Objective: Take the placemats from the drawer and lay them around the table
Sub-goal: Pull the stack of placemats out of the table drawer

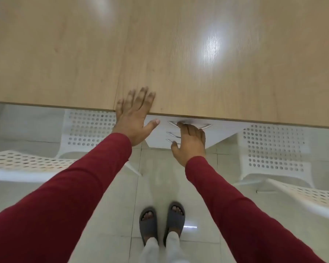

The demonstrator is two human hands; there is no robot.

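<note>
A white drawer unit (222, 132) stands under the front edge of the wooden table (179, 54). It has three curved chrome handles, and all drawers look closed. My right hand (190, 143) lies over the middle of the top drawer handle (205, 126), thumb held apart. Whether the fingers curl around it is hidden. My left hand (134, 118) rests flat on the table's edge, fingers spread and holding nothing. No placemats are in view.
White perforated chairs stand on both sides, the left chair (46, 160) and the right chair (273, 154), partly tucked under the table. I stand on a pale tiled floor (156, 186) in grey slippers (161, 219), between the chairs.
</note>
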